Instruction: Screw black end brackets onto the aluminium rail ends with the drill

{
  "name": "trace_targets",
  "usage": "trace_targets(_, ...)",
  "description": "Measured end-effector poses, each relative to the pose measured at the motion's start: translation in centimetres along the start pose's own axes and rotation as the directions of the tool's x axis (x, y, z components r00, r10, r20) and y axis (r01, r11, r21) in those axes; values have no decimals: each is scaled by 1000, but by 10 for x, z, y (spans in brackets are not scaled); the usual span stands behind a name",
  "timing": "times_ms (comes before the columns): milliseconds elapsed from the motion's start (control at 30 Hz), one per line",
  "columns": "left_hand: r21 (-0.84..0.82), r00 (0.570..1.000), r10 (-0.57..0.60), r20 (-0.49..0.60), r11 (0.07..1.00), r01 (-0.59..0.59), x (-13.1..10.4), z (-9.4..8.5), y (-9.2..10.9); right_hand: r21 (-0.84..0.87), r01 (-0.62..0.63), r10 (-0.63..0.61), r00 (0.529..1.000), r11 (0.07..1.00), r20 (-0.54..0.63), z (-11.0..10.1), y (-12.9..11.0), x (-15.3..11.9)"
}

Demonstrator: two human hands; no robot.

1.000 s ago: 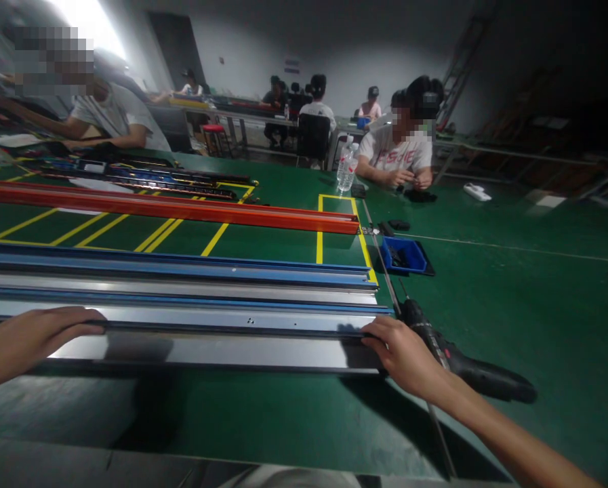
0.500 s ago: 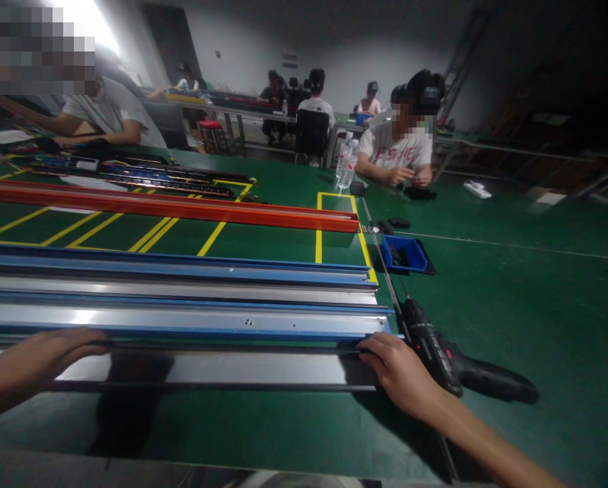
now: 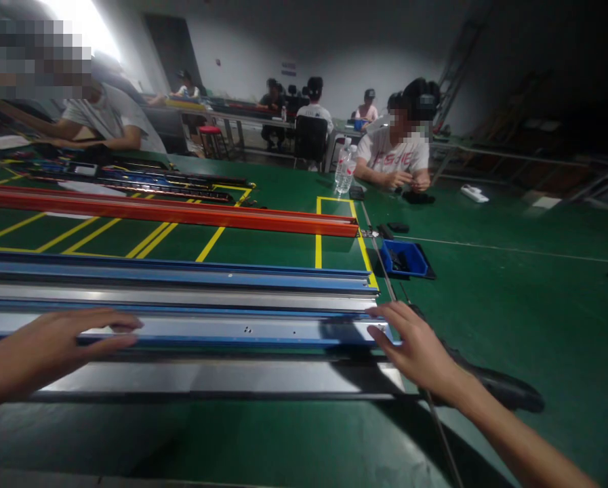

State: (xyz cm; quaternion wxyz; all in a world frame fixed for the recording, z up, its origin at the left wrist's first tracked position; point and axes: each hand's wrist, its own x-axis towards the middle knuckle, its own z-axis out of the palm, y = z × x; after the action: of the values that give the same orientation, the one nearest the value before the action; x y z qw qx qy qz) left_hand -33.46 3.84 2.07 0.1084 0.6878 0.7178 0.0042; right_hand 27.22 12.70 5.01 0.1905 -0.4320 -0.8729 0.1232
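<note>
Long metal profiles lie side by side across the green table. My left hand, thumb and fingers apart, hovers over the blue-edged silver profile with nothing in it. At that profile's right end is my right hand, its fingers spread and curved; whether the fingertips touch the edge I cannot tell. Nearest me lies a silver profile with dark edges, which neither hand grips. A second blue-edged profile lies farther back. My right hand partly hides a black power drill.
An orange-red profile lies beyond the blue ones, over yellow tape lines. A blue bin with small dark parts stands at right, water bottles behind it. A co-worker sits across the table, another person at far left.
Both hands have lifted off the nearest dark-edged profile and moved away from me, over the blue-edged one. The nearest profile now lies apart from it, its right end farther right.
</note>
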Motion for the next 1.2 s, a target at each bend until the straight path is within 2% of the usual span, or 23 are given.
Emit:
trace_targets(67, -37, 989, 148, -8, 988, -148, 27, -14, 40, -100, -5, 4, 1000, 995, -4, 2, 17, 32)
trace_targets(133, 26, 946, 319, -60, 948, -318, 62, -21, 81, -176, -20, 23, 1000, 984, 14, 10, 35, 67)
trace_targets(200, 118, 894, 442, -72, 894, -433, 99, -20, 117, -186, -24, 30, 999, 982, 29, 19, 51, 100)
trace_targets(267, 208, 850, 519, -90, 844, -494, 134, -14, 146, -190, -25, 39, 997, 981, 69, 29, 63, 124)
trace_targets(367, 279, 830, 553, -71, 810, -516, 174, -2, 172, -180, 4, 29, 984, 984, 177, 43, 71, 143)
trace_targets(500, 274, 812, 583, -24, 785, -555, 199, 10, 181, -224, 12, 51, 961, 975, 271, 58, 78, 147)
trace_targets(600, 260, 818, 575, -24, 793, -551, 203, 17, 179, -278, -4, 87, 954, 961, 285, 64, 82, 147)
trace_targets(733, 262, 850, 524, -45, 828, -496, 200, 23, 180, -318, -12, 110, 949, 948, 294, 66, 85, 149)
trace_targets(900, 285, 879, 474, -47, 850, -443, 199, 22, 189, -350, -16, 125, 949, 937, 290, 66, 85, 154)
trace_targets(1200, 314, 901, 431, -41, 862, -398, 210, 15, 201, -386, -31, 142, 954, 922, 262, 66, 91, 164)
